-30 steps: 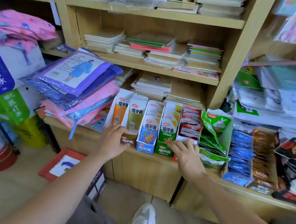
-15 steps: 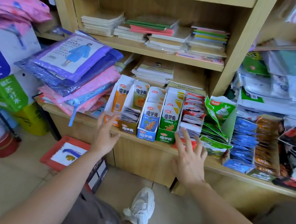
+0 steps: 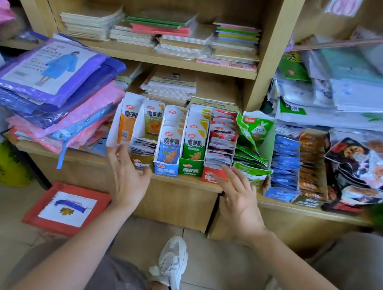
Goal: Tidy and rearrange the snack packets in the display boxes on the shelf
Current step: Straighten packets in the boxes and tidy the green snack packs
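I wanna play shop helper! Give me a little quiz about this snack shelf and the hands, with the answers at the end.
1. True or false: the right hand grips a packet above the red box.
2. Which box stands between the blue box and the red box? A green, B purple, C black.
3. Fill in: the purple raincoat pack lies to the ___ of the blue box.
Key: 1 false, its fingers are spread and hold nothing. 2 A, the green box. 3 left.
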The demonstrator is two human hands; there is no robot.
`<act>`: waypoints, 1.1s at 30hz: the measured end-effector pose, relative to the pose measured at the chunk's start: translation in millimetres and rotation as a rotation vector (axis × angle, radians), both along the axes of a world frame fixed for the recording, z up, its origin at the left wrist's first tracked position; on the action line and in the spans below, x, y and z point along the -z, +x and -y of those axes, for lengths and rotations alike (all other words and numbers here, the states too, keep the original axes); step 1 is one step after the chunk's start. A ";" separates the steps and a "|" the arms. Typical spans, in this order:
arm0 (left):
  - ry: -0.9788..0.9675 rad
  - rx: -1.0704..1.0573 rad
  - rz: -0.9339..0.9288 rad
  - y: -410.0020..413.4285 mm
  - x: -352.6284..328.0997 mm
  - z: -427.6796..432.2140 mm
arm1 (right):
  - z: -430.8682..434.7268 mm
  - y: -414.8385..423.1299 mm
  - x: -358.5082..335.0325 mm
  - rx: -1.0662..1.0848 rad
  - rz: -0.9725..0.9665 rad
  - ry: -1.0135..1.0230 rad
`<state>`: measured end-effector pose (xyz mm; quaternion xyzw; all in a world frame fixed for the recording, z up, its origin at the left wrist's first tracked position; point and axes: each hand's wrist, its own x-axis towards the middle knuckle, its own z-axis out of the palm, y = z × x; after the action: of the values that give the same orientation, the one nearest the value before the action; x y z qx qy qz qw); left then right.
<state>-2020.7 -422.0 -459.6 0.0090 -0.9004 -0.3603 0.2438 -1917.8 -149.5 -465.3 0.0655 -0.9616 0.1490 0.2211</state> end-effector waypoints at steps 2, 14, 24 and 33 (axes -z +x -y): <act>-0.037 -0.055 0.000 4.6 -2.4 -10.6 | -17.6 17.2 -0.1 0.206 -0.076 -0.094; -0.395 0.651 -0.260 39.4 4.2 -126.6 | -122.4 38.5 7.3 0.614 0.042 -0.270; -0.635 0.563 -0.184 21.7 -5.6 -212.9 | -166.6 34.6 -9.9 0.364 0.079 -0.384; -0.654 0.648 -0.102 12.7 -23.6 -214.1 | -170.4 33.0 1.4 0.335 0.043 -0.477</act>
<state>-2008.0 -207.9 -435.9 -0.3682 -0.9099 -0.1147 0.1526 -1884.8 20.8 -466.7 -0.1511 -0.9013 0.3336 0.2315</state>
